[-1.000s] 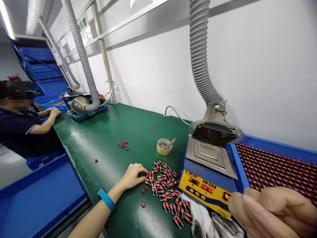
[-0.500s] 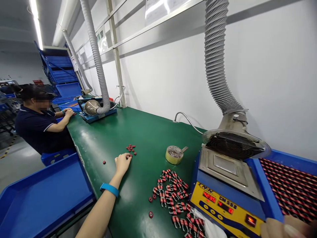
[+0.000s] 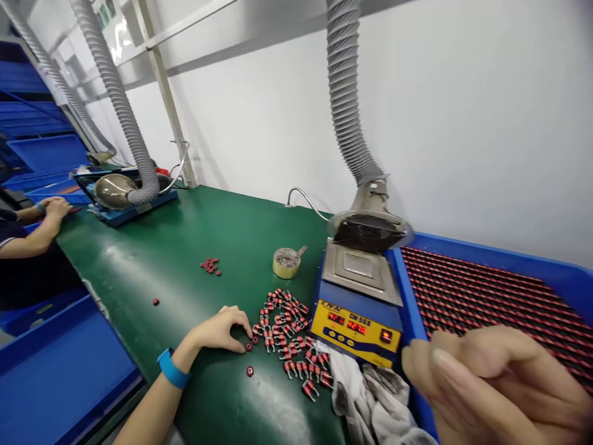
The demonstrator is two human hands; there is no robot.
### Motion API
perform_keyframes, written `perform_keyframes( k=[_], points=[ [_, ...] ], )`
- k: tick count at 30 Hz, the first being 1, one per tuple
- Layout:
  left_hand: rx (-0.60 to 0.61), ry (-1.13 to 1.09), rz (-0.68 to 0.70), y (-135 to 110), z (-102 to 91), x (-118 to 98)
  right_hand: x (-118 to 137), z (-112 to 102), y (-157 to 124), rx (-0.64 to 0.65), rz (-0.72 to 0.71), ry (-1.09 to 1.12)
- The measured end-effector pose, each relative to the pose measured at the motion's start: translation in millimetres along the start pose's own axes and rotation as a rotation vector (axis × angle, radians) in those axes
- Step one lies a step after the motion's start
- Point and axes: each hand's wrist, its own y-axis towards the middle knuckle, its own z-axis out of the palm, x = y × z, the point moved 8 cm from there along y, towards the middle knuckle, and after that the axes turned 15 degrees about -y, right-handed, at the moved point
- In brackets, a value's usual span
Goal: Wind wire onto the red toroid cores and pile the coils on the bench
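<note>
Working at the loose pile of red-wound coils (image 3: 283,327) on the green bench mat (image 3: 194,232), we judged the step in hand to be gathering these leaded parts. Our left hand (image 3: 220,330) lay curled and open at the pile's 9 o'clock, its fingertips down on the mat and nothing visibly held. Our right hand (image 3: 498,386) hung at the lower right, in front of a blue tray (image 3: 509,248) packed with rows of coils, its fingers bunched together; whether they pinched anything we could not tell. A small red toroid core (image 3: 249,371) lay at the left hand's 4 o'clock, and the next move seemed to call for those fingertips closing on a part. A roll of tape (image 3: 286,262) sat at the pile's 12 o'clock, a solder pot (image 3: 356,330) with a yellow panel at its 2 o'clock, and a white cloth (image 3: 365,395) at its 4 o'clock. A ribbed extraction hose (image 3: 345,93) rose along the white wall, and a co-worker's hands (image 3: 55,209) rested at the bench's far 10 o'clock end.
</note>
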Motion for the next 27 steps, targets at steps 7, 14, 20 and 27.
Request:
perform_keyframes(
  k=[7, 14, 20, 27],
  points=[
    [-0.062, -0.048, -0.005, 0.4, 7.0, -4.7, -5.2, 11.7, -9.8, 0.041, 0.106, 0.026],
    [-0.208, -0.446, 0.061, -5.8, -38.7, -54.7, 4.3, 20.4, 0.7, 0.104, 0.083, -0.242],
    [-0.200, -1.006, 0.278, 16.8, -5.8, -194.2, 10.9, 13.4, 3.7, 0.065, 0.009, -0.334],
    [0.162, -1.483, 0.269, 39.6, 67.6, -251.0, 4.0, -6.8, 6.2, 0.082, 0.015, -0.252]
  ],
)
